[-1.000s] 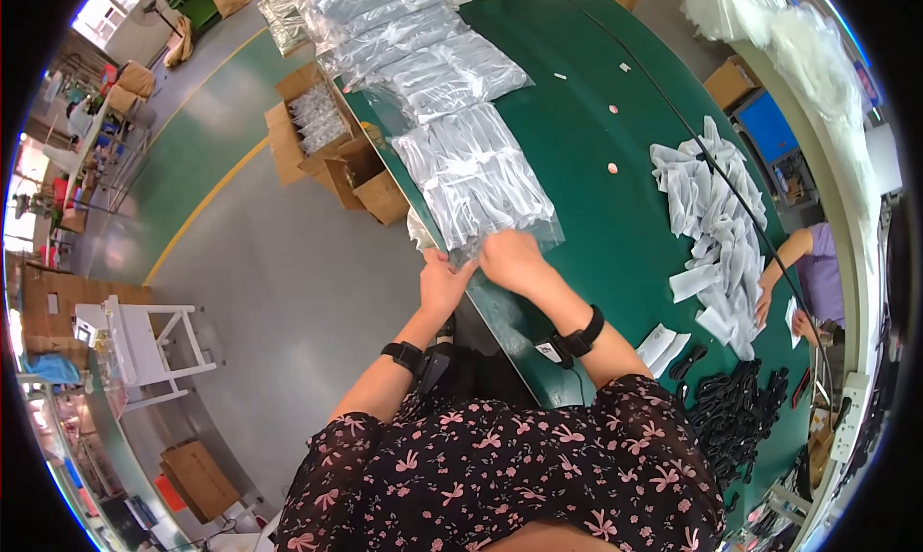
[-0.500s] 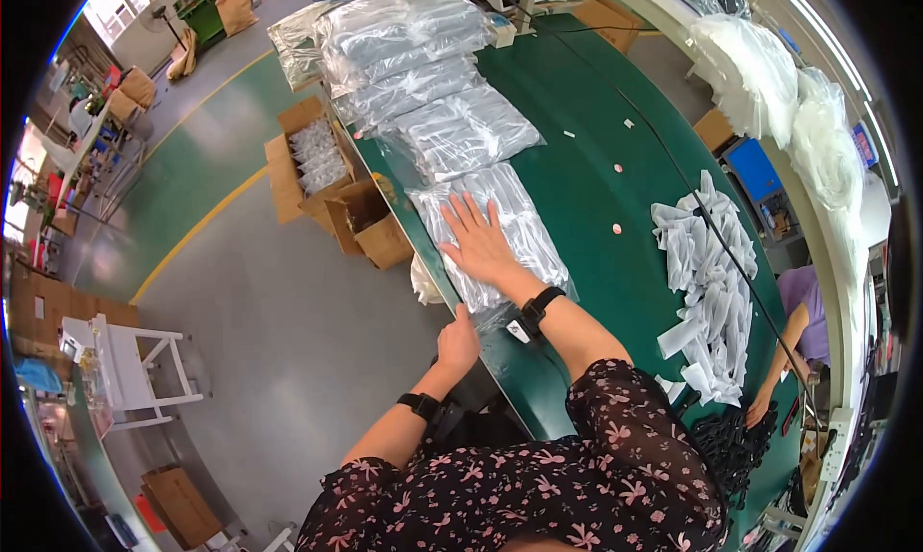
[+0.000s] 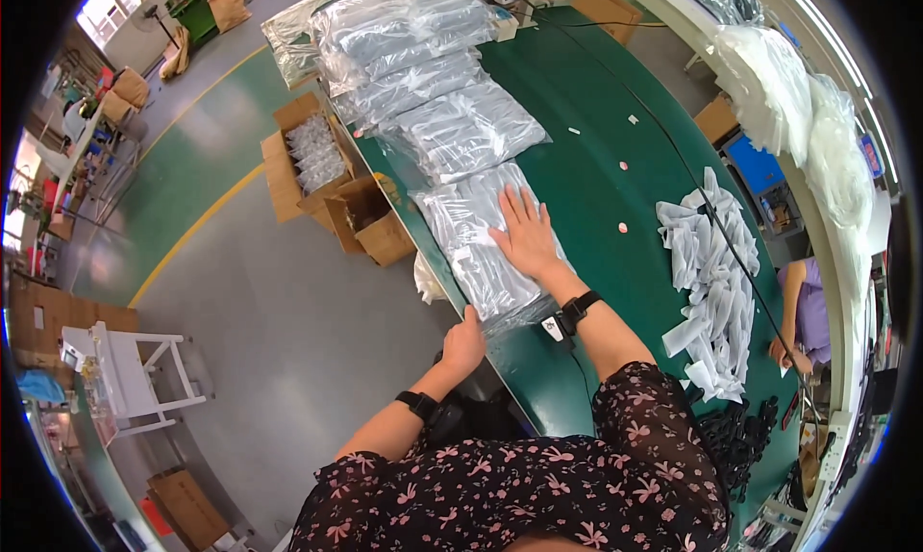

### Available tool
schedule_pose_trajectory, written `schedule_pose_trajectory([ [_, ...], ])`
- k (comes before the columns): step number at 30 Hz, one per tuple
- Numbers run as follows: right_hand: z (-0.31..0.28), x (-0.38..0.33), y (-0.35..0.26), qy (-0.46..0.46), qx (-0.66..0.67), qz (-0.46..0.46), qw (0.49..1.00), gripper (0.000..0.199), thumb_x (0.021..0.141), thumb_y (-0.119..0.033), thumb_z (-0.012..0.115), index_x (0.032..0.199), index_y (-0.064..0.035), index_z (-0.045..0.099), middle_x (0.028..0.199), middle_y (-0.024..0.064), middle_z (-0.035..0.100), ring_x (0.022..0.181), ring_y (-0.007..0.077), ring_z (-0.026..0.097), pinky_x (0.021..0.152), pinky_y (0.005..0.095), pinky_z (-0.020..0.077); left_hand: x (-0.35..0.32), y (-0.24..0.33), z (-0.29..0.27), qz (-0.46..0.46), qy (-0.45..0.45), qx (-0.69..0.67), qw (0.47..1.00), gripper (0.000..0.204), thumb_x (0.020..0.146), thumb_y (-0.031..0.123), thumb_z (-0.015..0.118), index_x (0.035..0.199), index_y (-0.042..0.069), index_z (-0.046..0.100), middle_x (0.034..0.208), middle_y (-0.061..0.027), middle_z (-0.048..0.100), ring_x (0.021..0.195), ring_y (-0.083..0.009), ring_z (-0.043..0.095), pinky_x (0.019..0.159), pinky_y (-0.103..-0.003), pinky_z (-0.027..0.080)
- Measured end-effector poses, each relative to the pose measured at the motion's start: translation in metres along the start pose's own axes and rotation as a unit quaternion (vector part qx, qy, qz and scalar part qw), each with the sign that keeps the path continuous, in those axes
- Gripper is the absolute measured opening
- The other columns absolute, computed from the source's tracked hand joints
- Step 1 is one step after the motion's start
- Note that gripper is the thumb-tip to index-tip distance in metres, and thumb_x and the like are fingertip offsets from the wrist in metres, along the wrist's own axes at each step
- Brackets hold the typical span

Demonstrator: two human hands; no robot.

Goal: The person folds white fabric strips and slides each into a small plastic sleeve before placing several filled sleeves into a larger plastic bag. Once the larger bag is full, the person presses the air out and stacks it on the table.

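A clear plastic bag (image 3: 463,230) packed with pale, flat wrapped pieces lies flat on the green table, along its left edge. My right hand (image 3: 529,237) rests palm down on the bag's right half, fingers outstretched and spread. At the bag's near left corner, beside the table edge, is my left hand (image 3: 463,345). Its fingers are curled closed, one digit pointing up toward the corner; whatever they may grip is hidden. Beyond this bag, more filled bags (image 3: 461,124) overlap in a row, with a taller stack (image 3: 404,23) at the far end.
A heap of pale wrapped pieces (image 3: 707,292) covers the table's right side, with black parts (image 3: 735,446) nearer me. A black cable (image 3: 663,148) crosses above. Open cartons (image 3: 385,235) stand on the floor at left. A co-worker's arm (image 3: 790,312) shows at far right.
My right hand has slid rightward across the bag, from its left half to its right half. My left hand stays almost in place. The co-worker's hand has drawn back from the black parts.
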State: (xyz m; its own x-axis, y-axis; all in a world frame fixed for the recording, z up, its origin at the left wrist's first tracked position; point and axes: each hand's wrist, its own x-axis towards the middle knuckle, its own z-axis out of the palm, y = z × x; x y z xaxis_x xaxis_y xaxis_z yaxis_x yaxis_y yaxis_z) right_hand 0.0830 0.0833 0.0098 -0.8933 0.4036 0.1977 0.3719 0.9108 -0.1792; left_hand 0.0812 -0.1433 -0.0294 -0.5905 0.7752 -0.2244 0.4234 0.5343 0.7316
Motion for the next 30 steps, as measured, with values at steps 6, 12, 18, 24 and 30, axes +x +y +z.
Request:
schedule_pose_trajectory([
  [6,-0.038,-0.043,0.026,-0.053,0.183,0.056,0.98,0.081,0.085,-0.039,0.066,0.148,-0.0046,0.028,0.151,0.0213,0.031,0.141,0.0377,0.027,0.113,0.0456,0.0272,-0.003,-0.014,-0.01,0.054,0.01,-0.04,0.998,0.025,0.086,0.005,0.053,0.105,-0.004,0.04,0.074,-0.0301,0.061,0.074,-0.0495,0.06,0.066,-0.057,0.047],
  [12,-0.056,-0.122,0.015,-0.067,0.222,0.166,0.958,0.084,0.078,-0.019,0.073,0.147,-0.0054,0.028,0.141,0.0239,0.039,0.129,0.0413,0.04,0.104,0.0434,0.039,0.004,-0.031,-0.014,0.082,-0.02,0.006,0.996,0.028,0.083,0.002,0.053,0.107,-0.005,0.04,0.073,-0.0246,0.063,0.072,-0.0427,0.064,0.065,-0.051,0.051],
  [18,-0.016,-0.132,0.03,-0.006,0.205,0.169,0.964,0.068,0.08,-0.007,0.065,0.142,-0.0039,0.036,0.123,0.0246,0.051,0.113,0.0421,0.051,0.094,0.0444,0.0453,0.004,-0.017,-0.03,-0.049,-0.144,-0.118,0.981,0.027,0.087,0.004,0.049,0.11,-0.007,0.041,0.071,-0.019,0.063,0.067,-0.0315,0.066,0.062,-0.043,0.053],
  [24,0.01,-0.158,0.035,0.055,0.213,0.185,0.958,0.044,0.08,0.008,0.051,0.123,0.0006,0.056,0.097,0.0226,0.06,0.094,0.0423,0.059,0.085,0.0441,0.048,0.003,-0.025,-0.035,0.032,-0.065,-0.113,0.991,0.019,0.089,0.008,0.046,0.101,-0.003,0.053,0.068,-0.0149,0.063,0.065,-0.0279,0.065,0.062,-0.04,0.052],
  [30,-0.035,-0.165,0.0,0.159,0.261,0.149,0.94,0.034,0.082,0.007,0.049,0.114,0.0025,0.061,0.092,0.0222,0.06,0.084,0.041,0.06,0.075,0.0456,0.049,-0.011,-0.009,-0.09,0.111,-0.032,-0.023,0.993,0.018,0.087,0.008,0.044,0.087,-0.001,0.06,0.07,-0.0158,0.062,0.065,-0.0282,0.065,0.062,-0.039,0.052],
])
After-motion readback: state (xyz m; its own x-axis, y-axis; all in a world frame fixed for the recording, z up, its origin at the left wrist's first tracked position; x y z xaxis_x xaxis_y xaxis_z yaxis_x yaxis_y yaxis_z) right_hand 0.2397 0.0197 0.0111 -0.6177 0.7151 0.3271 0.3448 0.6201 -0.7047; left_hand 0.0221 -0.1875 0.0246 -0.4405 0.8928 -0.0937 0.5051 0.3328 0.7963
